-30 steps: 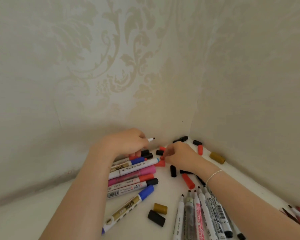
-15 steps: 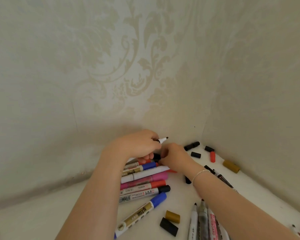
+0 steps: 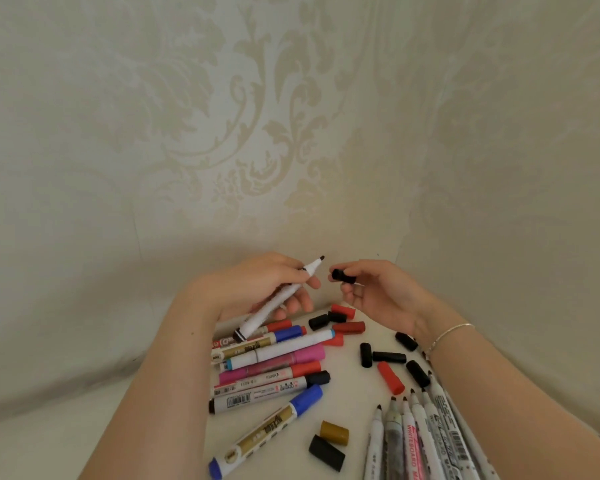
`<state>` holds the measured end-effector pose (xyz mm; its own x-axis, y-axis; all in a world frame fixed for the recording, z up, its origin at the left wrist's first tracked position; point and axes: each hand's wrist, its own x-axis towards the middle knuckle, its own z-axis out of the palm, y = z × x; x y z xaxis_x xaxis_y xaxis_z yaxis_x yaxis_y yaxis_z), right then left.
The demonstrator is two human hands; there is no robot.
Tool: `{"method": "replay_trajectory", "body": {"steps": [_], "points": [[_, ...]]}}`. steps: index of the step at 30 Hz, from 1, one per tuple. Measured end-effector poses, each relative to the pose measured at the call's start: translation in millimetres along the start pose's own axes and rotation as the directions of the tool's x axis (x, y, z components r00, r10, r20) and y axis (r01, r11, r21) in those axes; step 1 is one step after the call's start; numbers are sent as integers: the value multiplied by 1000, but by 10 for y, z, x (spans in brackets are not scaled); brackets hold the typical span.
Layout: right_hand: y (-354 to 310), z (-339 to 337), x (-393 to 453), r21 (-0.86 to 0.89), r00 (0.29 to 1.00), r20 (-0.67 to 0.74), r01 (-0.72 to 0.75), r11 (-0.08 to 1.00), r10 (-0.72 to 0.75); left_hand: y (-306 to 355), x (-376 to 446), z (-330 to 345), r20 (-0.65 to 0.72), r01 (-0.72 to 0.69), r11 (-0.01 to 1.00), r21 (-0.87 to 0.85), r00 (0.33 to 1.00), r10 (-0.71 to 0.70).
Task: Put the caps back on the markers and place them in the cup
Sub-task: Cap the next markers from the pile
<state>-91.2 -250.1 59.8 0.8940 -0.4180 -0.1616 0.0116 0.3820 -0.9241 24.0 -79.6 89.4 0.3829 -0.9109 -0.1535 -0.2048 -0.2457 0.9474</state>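
Both hands have lifted off the worktop [image 3: 347, 403]: left hand [image 3: 257, 289] grips a white marker [image 3: 278, 299], right hand [image 3: 371, 292] pinches a black cap [image 3: 342, 276] at its 3 o'clock, ready for capping.

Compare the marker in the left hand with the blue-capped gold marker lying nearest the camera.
The held marker is uncapped, its dark tip bare; the gold marker wears its blue cap. The held marker is gripped off the table by the left hand; the gold marker lies flat. Held barrel white, gold marker's labelled gold. Both point up-right.
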Motion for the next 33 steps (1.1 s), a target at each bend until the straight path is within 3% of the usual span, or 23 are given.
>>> {"method": "replay_trajectory", "body": {"steps": [3, 8, 12, 16, 23, 28, 33], "points": [[-13, 16, -32, 13, 1000, -10, 17, 1000, -17, 0, -30, 17, 101, -29, 963, -269, 993, 58], [-54, 55, -105, 87, 999, -21, 34, 996, -32, 8, -51, 50, 176, -26, 932, -360, 980, 95], [-121, 107, -155, 209, 996, -17, 94, 973, -92, 3, -47, 66, 160, -24, 970, -243, 985, 64], [-160, 157, -168, 201, 986, -37, 165, 966, -160, 7, -29, 73, 129, -29, 992, -121, 991, 45], [-163, 152, -186, 120, 986, 13, 164, 979, -167, 17, -3, 98, 108, -33, 995, -96, 993, 43], [-140, 197, -215, -86, 979, 97, 185, 979, -176, 11, 29, 134, 95, -30, 997, -71, 995, 37], [-133, 225, -221, -137, 970, 61, 242, 961, -236, -10, 78, 142, 11, -60, 996, -66, 998, 61]]}}
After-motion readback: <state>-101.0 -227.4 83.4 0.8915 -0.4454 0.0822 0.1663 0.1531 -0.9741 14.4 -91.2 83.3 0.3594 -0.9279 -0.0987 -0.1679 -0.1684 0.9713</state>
